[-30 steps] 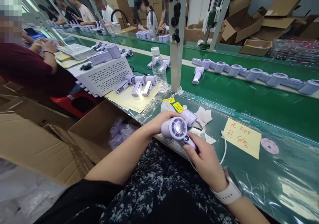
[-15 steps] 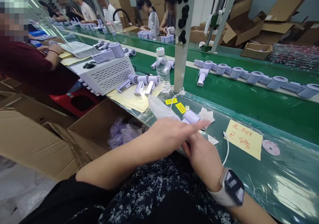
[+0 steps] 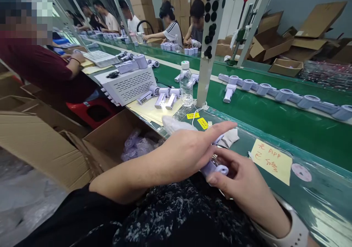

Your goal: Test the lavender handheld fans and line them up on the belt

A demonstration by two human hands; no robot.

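Note:
A lavender plastic handheld device (image 3: 209,169) is held low at the table's near edge, its rounded end with a hole facing me. My right hand (image 3: 238,170) grips that end between thumb and curled fingers. Across the device's upper part lies my left hand (image 3: 189,146), index finger stretched out and its other fingers mostly hidden around the body. Only a sliver of the far end shows beneath that finger. A translucent wrap bag (image 3: 177,124) sticks out behind my left hand. Beyond the fingers, a crumpled white paper piece (image 3: 230,137) rests on the table.
A water bottle (image 3: 186,85) stands by the metal post (image 3: 207,56). Several similar devices sit beside a vented white box (image 3: 129,85), and more line the green belt (image 3: 247,106). A handwritten yellow note (image 3: 272,161) lies right. A carton (image 3: 107,129) holds wrapped pieces. Co-workers sit around.
My right hand has swung out from under the left and opened round the device's near end, which now shows. The device's far end is now mostly covered. The view has shifted slightly.

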